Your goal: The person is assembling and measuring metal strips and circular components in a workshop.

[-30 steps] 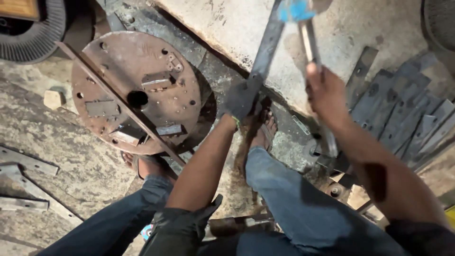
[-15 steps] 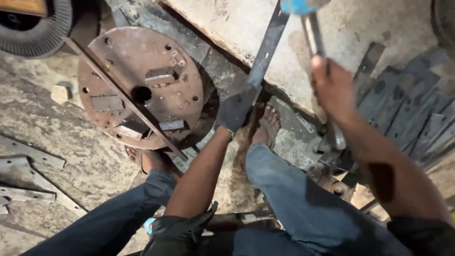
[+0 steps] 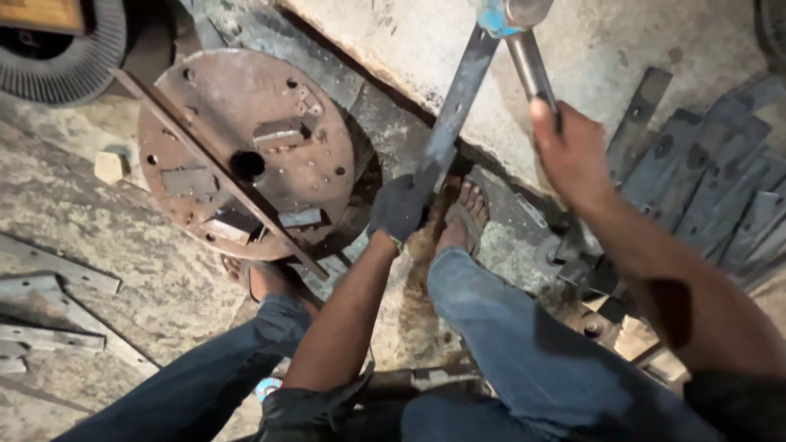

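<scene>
Though grimy, concrete floor point(image 3: 106, 245) beneath hammer point(image 3: 530, 67)

Dark glove on left hand point(image 3: 399, 209), bare right hand point(image 3: 571, 151), blue jeans point(image 3: 524, 344), sandals point(image 3: 467, 217)

Gloved left hand point(image 3: 399, 209) clenched low with arm extended, bare right hand point(image 3: 571, 147) fisted, raised higher

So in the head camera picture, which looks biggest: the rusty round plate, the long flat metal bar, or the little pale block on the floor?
1. Rusty round plate: widest by far.
2. Long flat metal bar, gripped by the gloved left hand: long but thin.
3. Little pale block: tiniest.
All three lie about equally far away, so the order seems safe.
</scene>
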